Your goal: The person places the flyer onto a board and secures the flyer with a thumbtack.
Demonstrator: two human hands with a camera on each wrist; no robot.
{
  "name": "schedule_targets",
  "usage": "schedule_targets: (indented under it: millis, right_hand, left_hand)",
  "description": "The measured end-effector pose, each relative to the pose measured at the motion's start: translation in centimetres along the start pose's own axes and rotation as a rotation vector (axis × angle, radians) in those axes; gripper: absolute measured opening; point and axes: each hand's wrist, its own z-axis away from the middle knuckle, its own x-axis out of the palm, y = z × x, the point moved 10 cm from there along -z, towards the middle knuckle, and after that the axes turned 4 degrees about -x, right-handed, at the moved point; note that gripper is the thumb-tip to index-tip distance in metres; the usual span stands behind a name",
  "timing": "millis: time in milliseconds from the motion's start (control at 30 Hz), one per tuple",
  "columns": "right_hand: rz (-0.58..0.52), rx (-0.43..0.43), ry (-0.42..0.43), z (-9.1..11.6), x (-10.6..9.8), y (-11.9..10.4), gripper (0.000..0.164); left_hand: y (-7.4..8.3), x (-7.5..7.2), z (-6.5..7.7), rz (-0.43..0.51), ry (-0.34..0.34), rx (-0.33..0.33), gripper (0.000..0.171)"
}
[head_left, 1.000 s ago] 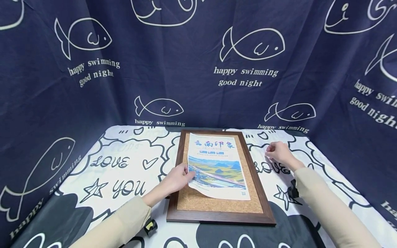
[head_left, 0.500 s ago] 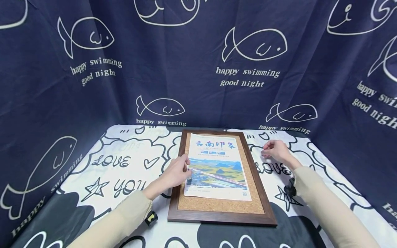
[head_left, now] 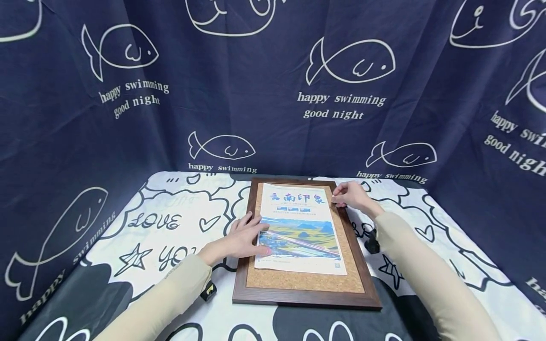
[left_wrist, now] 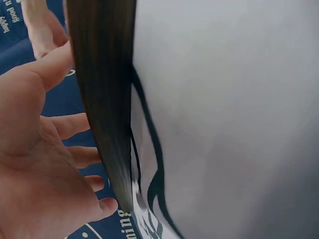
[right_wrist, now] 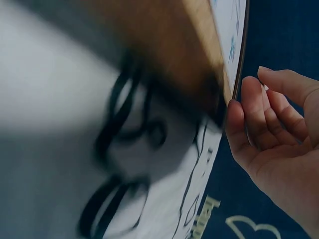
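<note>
The printed sheet lies face up on the corkboard, inside a dark brown wooden frame resting on the cloth-covered bench. Bare cork shows as a broad band below the sheet and a narrower strip along its right side. The print consists of large blue-violet characters at the top, a row of three small blue pictures, a landscape with hills and fields, and a square code at the lower right corner. The left hand crosses the left rail of the frame with fingers extended and spread; its thumb and forefinger reach over the sheet's left portion — grip released. The right hand is at the upper right, its fingertips just beside the sheet's right edge, above the cork strip and the rail. Its fingers bend toward the thumb; a pale speck shows between them in the right wrist view, too small to identify — whether that grip grasps anything cannot be determined. A navy curtain printed with white fish outlines stands behind the bench.
</note>
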Motion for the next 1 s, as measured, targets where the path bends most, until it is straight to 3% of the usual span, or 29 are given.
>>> schedule_targets:
  millis: [167, 400, 567, 1000]
  right_hand:
    - [-0.007, 0.005, -0.006, -2.2, 2.1, -1.2, 0.018]
    - [0.085, 0.067, 0.016, -4.4, 4.3, -2.2, 0.014]
    - [0.125, 0.063, 0.034, -5.6, 5.6, -3.0, 0.012]
    - [0.118, 0.07, 0.057, -7.0, 7.7, -3.4, 0.01]
  left_hand:
    - [-0.1, 0.3, 0.2, -0.02, -0.004, 0.008, 0.073]
    - [0.0, 0.6, 0.4, -0.052, -0.011, 0.001, 0.075]
    - [0.1, 0.6, 0.2, -0.09, -0.011, -0.005, 0.075]
    - [0.0, 0.6, -0.1, -0.125, -0.044, -0.029, 0.075]
